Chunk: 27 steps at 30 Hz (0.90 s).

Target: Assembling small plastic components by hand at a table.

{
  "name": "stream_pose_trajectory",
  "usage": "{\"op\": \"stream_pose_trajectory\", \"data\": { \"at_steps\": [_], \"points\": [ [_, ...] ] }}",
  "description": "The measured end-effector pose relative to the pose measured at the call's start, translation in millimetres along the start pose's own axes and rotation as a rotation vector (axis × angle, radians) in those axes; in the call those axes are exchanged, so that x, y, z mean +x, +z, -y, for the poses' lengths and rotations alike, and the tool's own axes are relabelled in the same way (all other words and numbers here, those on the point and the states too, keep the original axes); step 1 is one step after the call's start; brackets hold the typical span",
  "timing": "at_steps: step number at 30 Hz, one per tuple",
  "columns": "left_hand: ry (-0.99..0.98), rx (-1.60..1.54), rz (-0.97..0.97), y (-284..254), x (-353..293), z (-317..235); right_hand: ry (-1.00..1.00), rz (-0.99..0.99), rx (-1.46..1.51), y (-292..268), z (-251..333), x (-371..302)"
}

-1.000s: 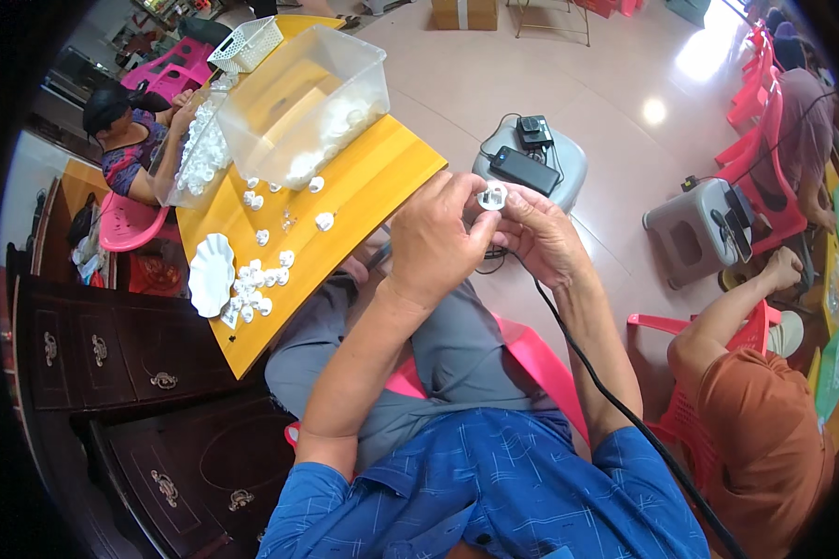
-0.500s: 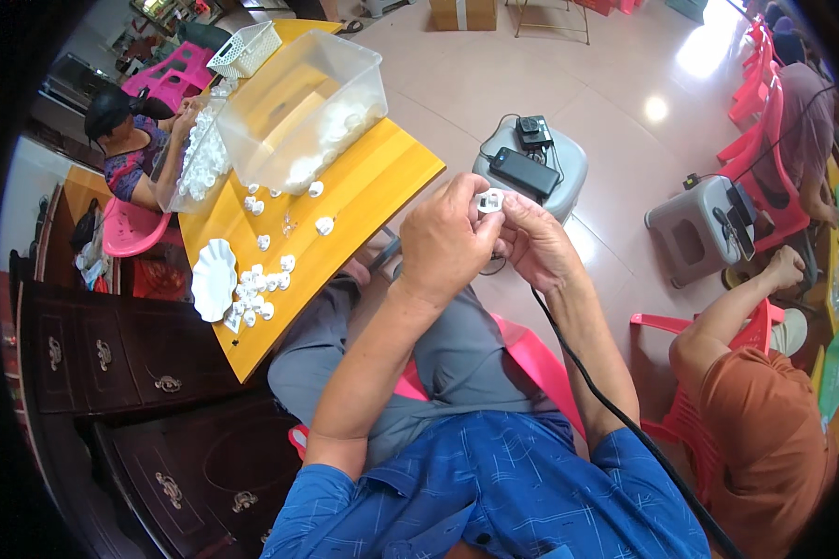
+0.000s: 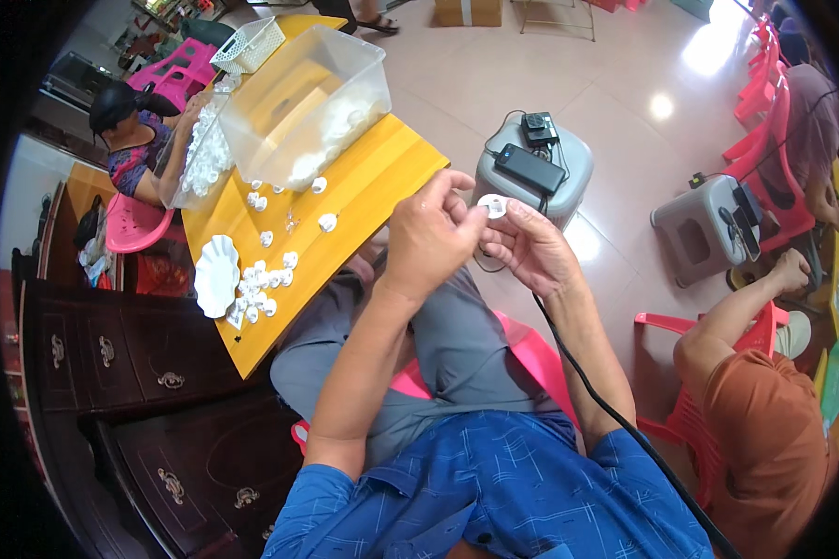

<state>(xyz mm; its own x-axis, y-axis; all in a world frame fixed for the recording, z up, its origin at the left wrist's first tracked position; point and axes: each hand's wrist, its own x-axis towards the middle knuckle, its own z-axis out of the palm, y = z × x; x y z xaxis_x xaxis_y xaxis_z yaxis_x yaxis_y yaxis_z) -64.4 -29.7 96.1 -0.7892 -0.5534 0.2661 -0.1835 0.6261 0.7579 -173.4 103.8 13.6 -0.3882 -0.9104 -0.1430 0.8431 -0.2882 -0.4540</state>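
Note:
My right hand [image 3: 537,250] is closed on a small white round plastic piece [image 3: 496,204], pinching its edge between thumb and fingers. A small grey-dark spot shows on its left side. My left hand [image 3: 429,235] is just left of the piece, its index finger lifted apart from the thumb. The left thumb tip is at the piece's edge; whether it touches I cannot tell. On the wooden table [image 3: 382,172] to the left lie several similar white pieces [image 3: 268,279], beside a white scalloped dish [image 3: 216,277].
A large clear bin [image 3: 294,102] holding white parts stands on the table, beside a white basket [image 3: 248,47]. A person [image 3: 140,149] works at the far left. Black devices lie on a grey stool [image 3: 569,172] ahead. A person in orange [image 3: 764,419] sits at right. A black cable [image 3: 587,373] crosses my right forearm.
My left index finger has come off the white piece and opened away from the thumb. The right hand keeps hold of the piece. A foot has appeared beyond the table.

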Motion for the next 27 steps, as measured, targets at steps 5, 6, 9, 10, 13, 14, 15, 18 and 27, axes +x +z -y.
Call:
{"op": "stream_pose_trajectory", "data": {
  "at_steps": [5,6,9,10,13,14,15,18,27],
  "points": [
    [-0.17,-0.394,0.124,-7.9,7.3,28.3,-0.022,-0.011,-0.15,12.0,-0.6,-0.1],
    [-0.183,-0.375,0.161,-8.7,9.1,25.2,-0.02,-0.012,-0.15,11.6,-0.5,-0.9],
    [-0.202,-0.363,0.2,-8.7,10.1,25.4,-0.029,0.003,-0.162,11.0,-0.6,-1.9],
    [-0.206,-0.369,0.203,-8.2,9.9,26.1,-0.02,0.012,-0.148,11.0,-0.8,-1.9],
    [-0.211,-0.371,0.202,-6.4,8.3,27.8,-0.004,0.016,-0.129,10.9,-1.9,-0.9],
    [-0.213,-0.372,0.202,-5.8,7.6,28.6,0.001,0.012,-0.123,10.7,-2.2,-0.8],
    [-0.203,-0.372,0.202,-5.8,7.9,29.4,0.001,0.012,-0.123,10.5,-2.2,-0.5],
    [-0.206,-0.397,0.2,-6.5,8.4,28.6,0.009,0.032,-0.106,9.7,-2.6,0.3],
    [-0.232,-0.464,0.199,-7.9,9.1,29.4,0.017,0.03,-0.085,8.9,-5.2,-0.4]
  ]
}}
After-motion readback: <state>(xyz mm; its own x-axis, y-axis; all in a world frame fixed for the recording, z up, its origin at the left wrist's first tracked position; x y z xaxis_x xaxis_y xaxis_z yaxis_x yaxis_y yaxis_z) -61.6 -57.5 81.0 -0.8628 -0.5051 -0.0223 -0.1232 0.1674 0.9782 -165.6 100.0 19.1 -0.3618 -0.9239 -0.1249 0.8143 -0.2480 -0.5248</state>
